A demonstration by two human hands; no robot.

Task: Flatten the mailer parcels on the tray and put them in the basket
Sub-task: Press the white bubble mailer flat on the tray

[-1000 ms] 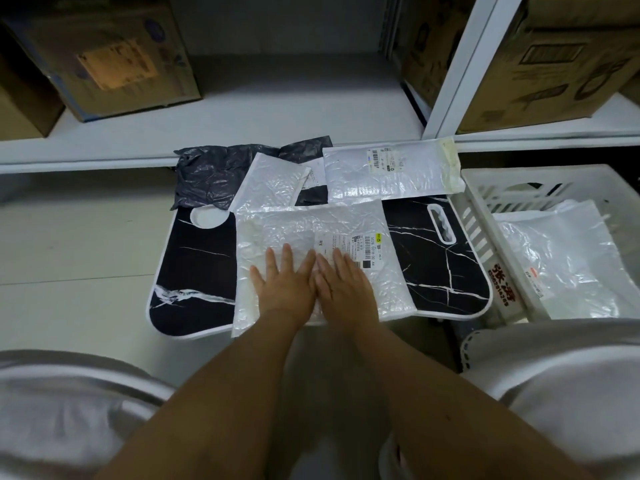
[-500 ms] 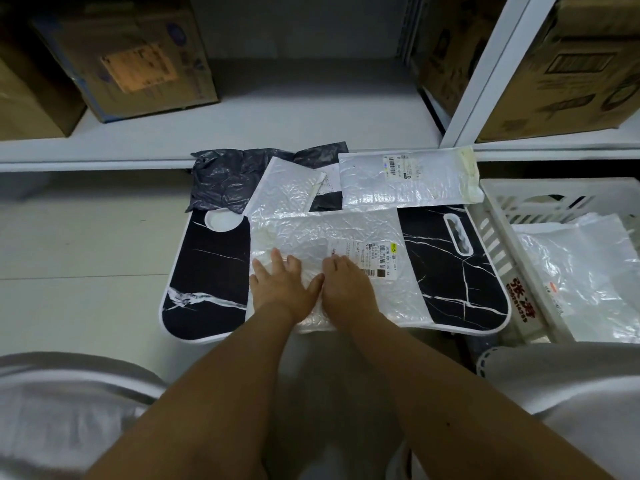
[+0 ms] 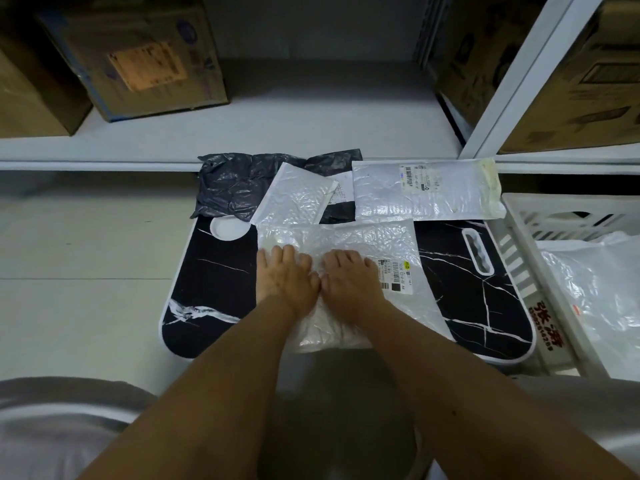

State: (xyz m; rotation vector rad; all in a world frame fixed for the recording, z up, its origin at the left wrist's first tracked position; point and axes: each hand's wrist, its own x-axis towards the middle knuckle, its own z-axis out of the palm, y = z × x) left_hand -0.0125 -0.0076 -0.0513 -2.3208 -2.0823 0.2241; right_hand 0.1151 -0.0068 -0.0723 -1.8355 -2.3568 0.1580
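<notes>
Shelves with cardboard boxes (image 3: pixel 138 60) are standing behind a black tray (image 3: pixel 214 282). Both the left hand (image 3: pixel 285 280) and the right hand (image 3: pixel 349 282) are pressing flat, fingers straight, on a white bubble mailer (image 3: pixel 377 244) lying mid-tray. It looks light, soft and slippery, so grabbing an edge seems best. Its near edge is hiding under the wrists. The basket (image 3: pixel 519 271) is sitting right beside the tray, partly cut off.

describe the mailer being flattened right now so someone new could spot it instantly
Find the black marble-pattern tray on the floor before the shelf. The white bubble mailer lies across its middle, nearest the person, under the flat left hand and right hand. Unlike the other mailers, its barcode label sits beside the right hand.
</notes>
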